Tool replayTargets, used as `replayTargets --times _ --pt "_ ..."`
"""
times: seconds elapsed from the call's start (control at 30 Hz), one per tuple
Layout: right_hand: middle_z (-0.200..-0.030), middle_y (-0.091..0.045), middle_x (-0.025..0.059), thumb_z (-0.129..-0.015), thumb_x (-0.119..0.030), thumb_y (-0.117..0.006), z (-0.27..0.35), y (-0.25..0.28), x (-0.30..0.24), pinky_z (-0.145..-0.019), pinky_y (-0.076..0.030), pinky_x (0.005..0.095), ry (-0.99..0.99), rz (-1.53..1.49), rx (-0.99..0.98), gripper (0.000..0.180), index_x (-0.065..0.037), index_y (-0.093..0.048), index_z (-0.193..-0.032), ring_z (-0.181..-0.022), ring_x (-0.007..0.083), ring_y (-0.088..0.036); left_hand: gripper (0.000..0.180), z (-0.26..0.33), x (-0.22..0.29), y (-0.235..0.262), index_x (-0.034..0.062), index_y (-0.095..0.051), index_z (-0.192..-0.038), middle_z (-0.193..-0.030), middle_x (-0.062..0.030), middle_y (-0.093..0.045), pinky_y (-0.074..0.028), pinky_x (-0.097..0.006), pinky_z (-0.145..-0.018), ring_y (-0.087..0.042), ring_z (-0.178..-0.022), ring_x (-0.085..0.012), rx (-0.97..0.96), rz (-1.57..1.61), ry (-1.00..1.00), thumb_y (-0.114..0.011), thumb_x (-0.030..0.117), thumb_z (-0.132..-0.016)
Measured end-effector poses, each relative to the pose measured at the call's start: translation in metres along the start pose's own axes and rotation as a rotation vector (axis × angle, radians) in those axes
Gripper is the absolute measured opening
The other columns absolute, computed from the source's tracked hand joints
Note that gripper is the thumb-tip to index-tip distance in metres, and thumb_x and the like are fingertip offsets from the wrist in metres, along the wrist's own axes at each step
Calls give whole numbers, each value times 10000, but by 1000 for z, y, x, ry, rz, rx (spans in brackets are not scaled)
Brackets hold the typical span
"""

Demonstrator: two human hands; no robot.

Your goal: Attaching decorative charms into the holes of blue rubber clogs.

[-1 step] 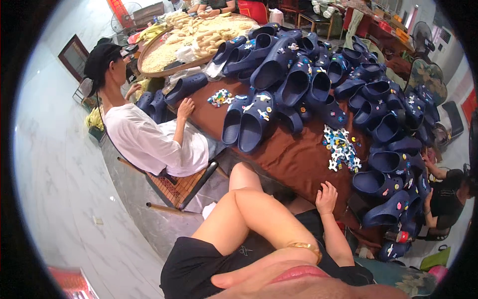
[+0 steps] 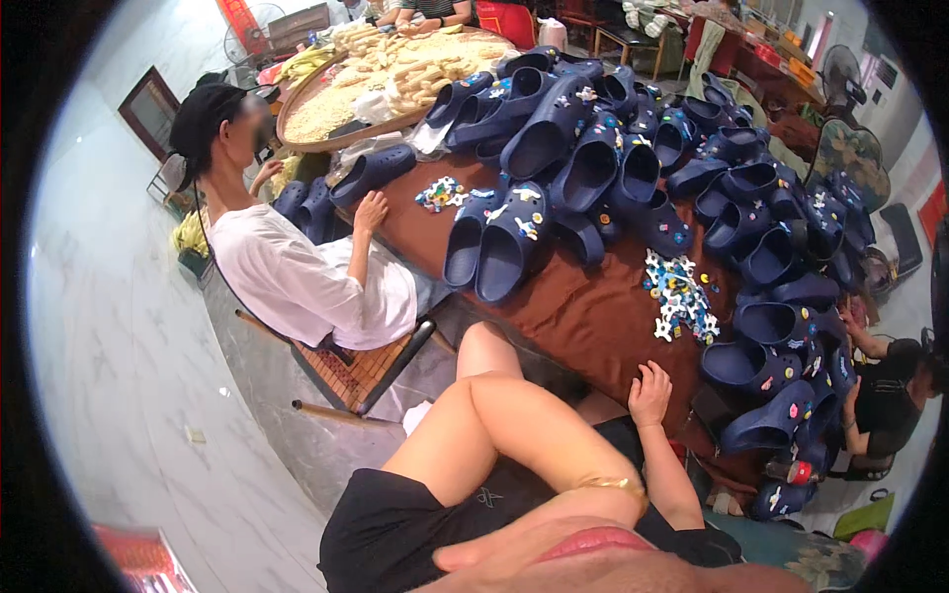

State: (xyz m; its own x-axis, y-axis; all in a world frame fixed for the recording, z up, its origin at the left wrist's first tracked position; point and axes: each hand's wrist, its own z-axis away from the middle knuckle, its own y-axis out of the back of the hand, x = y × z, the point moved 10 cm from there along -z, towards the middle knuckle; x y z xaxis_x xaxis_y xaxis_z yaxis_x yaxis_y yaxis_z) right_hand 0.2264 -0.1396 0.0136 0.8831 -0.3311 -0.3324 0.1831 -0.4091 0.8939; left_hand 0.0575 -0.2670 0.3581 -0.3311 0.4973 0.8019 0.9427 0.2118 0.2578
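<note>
My right hand (image 2: pixel 649 393) rests at the near edge of the brown-covered table (image 2: pixel 583 311), fingers stretched out and apart, with nothing in it. Beyond it lies a heap of small white, blue and yellow shoe charms (image 2: pixel 680 296). Navy clogs (image 2: pixel 748 366) dotted with charms are nearest on its right. My left arm is bent with its elbow over my leg. Its wrist wears a gold bracelet, and my left hand (image 2: pixel 559 509) is folded back close to me at the bottom, its fingers hidden. A pair of clogs (image 2: pixel 504 252) stands on the table ahead.
Many navy clogs (image 2: pixel 593 163) are piled across the table. Another charm heap (image 2: pixel 441 194) lies at the left, near a seated person in a white shirt (image 2: pixel 306 272). Behind is a round tray (image 2: pixel 297 144) of corn cobs and kernels. Another person (image 2: pixel 885 390) sits at the right.
My left wrist with the bracelet has shifted slightly to the right. My right hand stays at the table edge, and the clogs and charms lie as before.
</note>
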Motion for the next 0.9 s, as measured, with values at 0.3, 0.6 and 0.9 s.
replayTargets --times 0.3,0.6,0.9 --pt "-1124 -490 115 -755 -146 -552 4 5 -8 -877 -352 419 65 15 93 293 -55 -534 -1032 -1045 305 -447 296 13 26 27 -10 -622 -865 -933 -173 -592 -382 -474 -877 -535 -959 -287 615 -1838 321 -514 156 -645" --pt "-1104 -505 105 -736 -141 -581 -8 15 0 -856 -366 404 19 -72 94 291 -67 -546 -1015 -1040 284 -462 300 4 79 -30 -26 -553 -994 -1121 -181 -490 -249 -424 -1036 -427 -1117 -281 564 -1398 -3 -462 159 -777" --pt "-1105 -485 93 -762 -176 -564 0 11 -2 -848 -362 387 31 -46 108 298 -76 -531 -1041 -1037 258 -456 415 159 235 26 -62 -402 -1180 -1292 -197 -355 -176 -442 -1069 -297 -1237 -303 1072 -746 -368 -408 195 -855"
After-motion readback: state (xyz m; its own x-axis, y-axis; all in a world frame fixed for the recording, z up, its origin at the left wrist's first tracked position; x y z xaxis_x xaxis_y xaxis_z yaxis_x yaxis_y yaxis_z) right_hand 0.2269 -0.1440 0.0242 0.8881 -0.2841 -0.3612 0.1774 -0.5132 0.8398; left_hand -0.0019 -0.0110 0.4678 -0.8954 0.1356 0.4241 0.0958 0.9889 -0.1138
